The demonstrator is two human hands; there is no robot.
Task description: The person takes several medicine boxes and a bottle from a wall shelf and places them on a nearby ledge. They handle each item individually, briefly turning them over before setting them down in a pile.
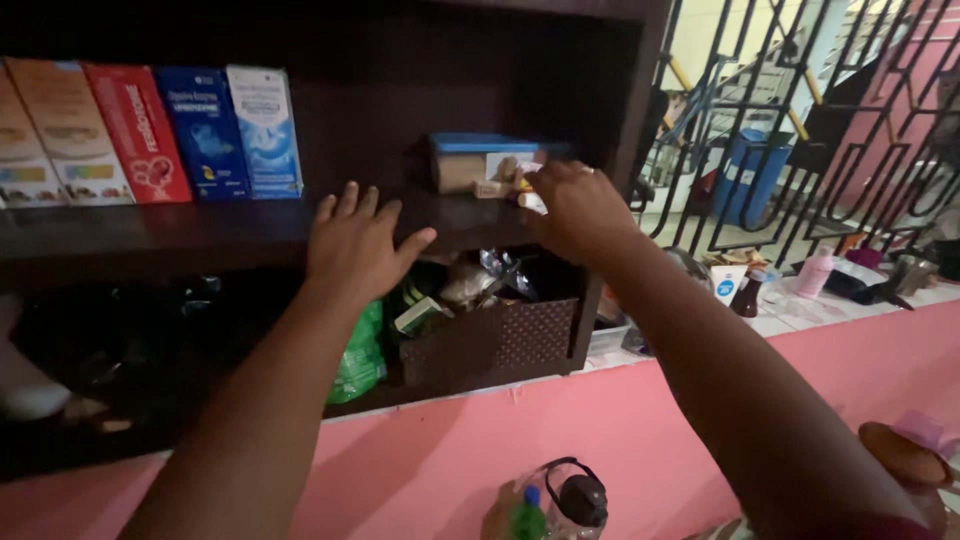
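Small white bottle point(532, 201), apparently pinched in the right hand point(578, 208), lay at the shelf point(200, 235) edge; left hand point(355, 245) rested splayed, empty, farther left.

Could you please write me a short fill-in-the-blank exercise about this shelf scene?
1. The left hand rests with its fingers ____ on the dark wooden shelf.
2. The right hand pinches a small ____ item.
3. Among the upright cartons, the red carton stands left of the dark ____ carton.

Missing: spread; white; blue
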